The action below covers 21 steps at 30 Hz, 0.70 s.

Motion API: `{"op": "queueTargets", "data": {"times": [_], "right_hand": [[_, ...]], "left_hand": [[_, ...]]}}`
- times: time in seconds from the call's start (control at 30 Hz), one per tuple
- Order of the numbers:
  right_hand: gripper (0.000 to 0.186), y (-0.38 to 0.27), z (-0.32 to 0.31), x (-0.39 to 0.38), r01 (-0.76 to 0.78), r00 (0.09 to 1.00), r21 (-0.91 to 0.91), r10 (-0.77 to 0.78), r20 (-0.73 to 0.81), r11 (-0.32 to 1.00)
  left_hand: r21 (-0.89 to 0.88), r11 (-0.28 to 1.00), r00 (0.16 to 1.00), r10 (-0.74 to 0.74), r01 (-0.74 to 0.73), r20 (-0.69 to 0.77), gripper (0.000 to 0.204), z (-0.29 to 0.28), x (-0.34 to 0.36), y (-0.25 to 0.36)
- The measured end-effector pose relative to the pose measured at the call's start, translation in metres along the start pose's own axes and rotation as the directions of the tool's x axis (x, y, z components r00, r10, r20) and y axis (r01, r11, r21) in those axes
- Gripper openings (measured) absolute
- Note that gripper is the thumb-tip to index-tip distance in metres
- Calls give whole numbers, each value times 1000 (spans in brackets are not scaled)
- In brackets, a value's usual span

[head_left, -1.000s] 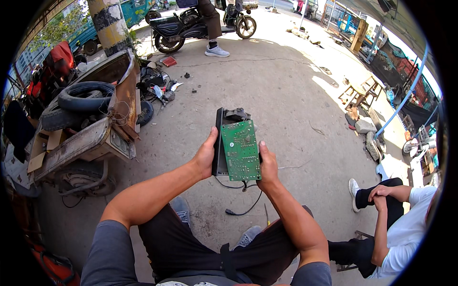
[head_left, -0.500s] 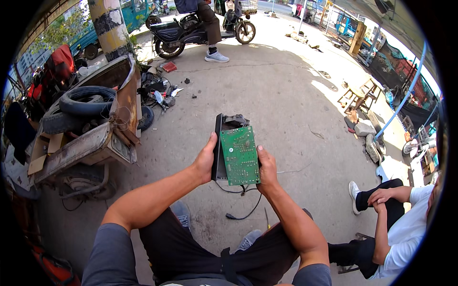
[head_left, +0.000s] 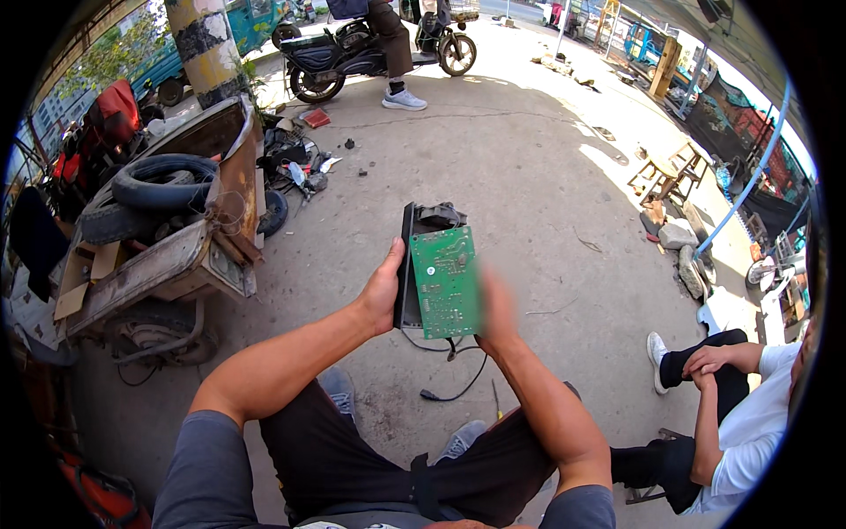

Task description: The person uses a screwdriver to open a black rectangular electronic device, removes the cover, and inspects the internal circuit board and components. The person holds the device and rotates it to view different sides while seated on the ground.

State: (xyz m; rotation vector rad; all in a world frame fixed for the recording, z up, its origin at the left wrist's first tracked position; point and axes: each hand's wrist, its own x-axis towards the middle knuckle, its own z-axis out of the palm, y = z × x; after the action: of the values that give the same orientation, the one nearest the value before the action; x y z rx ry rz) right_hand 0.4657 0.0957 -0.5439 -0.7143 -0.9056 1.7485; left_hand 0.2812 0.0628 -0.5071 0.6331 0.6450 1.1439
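A round white sticker (head_left: 431,271) marks the flat green circuit board (head_left: 447,298), speckled with solder, between the hands. The left hand (head_left: 382,289) curls around the black casing (head_left: 407,273); the right hand (head_left: 499,309), sharp earlier, blurs at the board's edge, its grip unclear. Black cable (head_left: 471,381) trails below both.

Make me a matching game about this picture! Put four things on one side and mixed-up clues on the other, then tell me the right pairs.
Things:
1. circuit board
2. top tyre
3. cable plug
4. scooter

Clues:
A. lower in the picture than the green thing
B. near the top edge of the picture
C. green, between the left hand and the right hand
D. in the rusty cart

Right pairs: 1-C, 2-D, 3-A, 4-B
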Motion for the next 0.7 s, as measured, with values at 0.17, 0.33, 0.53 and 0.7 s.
{"op": "queueTargets", "data": {"times": [0.17,0.33,0.53,0.7], "right_hand": [[44,3,-10,6,-103,981,-42,109,158,994],[50,-6,4,-1,-95,983,33,89,163,995],[53,-17,9,-11,-76,984,16,73,160,997],[54,-9,11,-6,-141,980,84,127,155,986]], "left_hand": [[3,1000,1000,5,-5,8,75,6,-1,1],[-23,1000,1000,0,0,16,74,0,1,-1],[3,1000,999,0,0,-40,73,-7,4,-6],[-21,999,1000,26,-26,-16,72,-2,2,-5]]}}
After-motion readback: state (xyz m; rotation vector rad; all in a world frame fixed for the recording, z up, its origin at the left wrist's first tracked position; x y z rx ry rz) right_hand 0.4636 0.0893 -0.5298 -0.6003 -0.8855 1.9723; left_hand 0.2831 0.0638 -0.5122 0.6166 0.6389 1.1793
